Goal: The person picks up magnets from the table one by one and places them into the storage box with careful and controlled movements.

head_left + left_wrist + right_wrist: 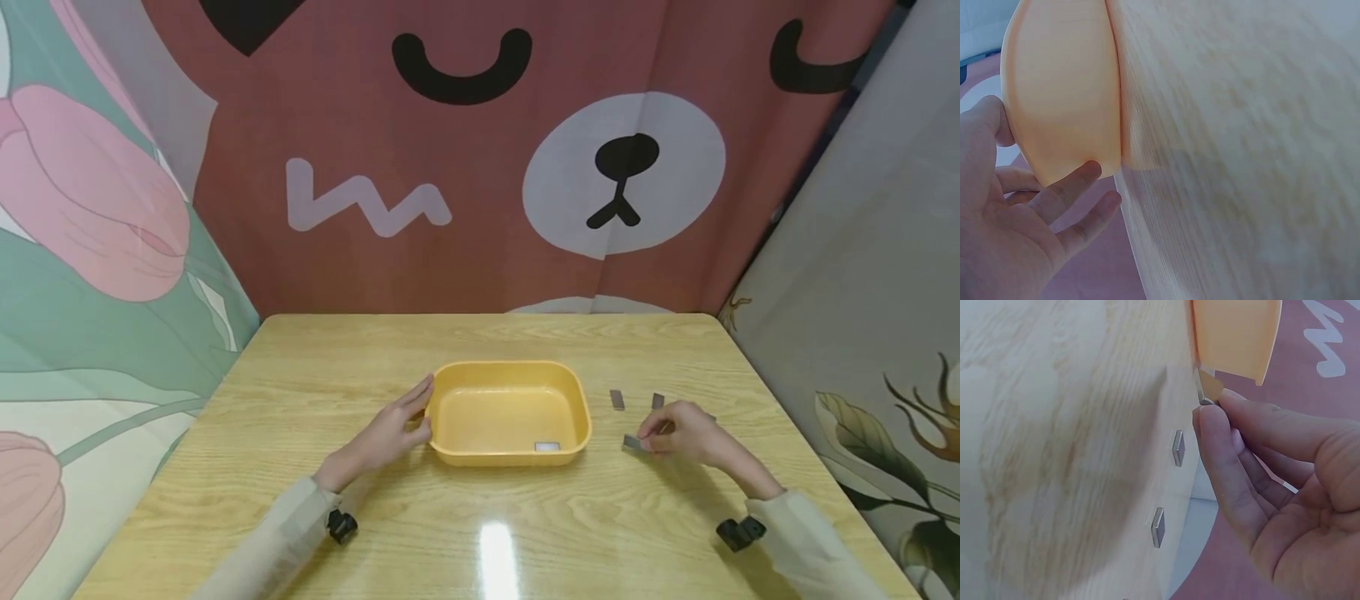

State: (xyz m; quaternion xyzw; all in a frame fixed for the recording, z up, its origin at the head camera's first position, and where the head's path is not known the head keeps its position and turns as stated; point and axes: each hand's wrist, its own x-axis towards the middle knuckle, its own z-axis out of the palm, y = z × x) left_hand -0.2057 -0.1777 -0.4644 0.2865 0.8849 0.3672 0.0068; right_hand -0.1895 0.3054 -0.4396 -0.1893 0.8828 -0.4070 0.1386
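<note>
Sleeves (270, 542) nearest, pale and long, seen reaching in over the wooden bench (405, 533), with small black devices (342, 527) at both wrists. Noted a white streak of glare on the wood between. Next, saw the right hand (686, 433) pinching a small grey metal piece (632, 443) between thumb and fingertips, just beside the right end of a yellow tub (487, 457); could not tell whether touching the bench. At the tub's left end, saw the left hand (382, 437) with fingers outstretched and apart, touching the outside. Noted one silvery piece (547, 447) lying inside the tub, near the front right corner. Beyond the right hand's pinch, saw a loose piece (617, 400) and another piece (657, 401) lying on the bench. Farthest off, noted a reddish-brown curtain (360, 275) printed with an animal face, between a flowered cloth (97, 200) at left and a grey cloth (862, 275) at right.
</note>
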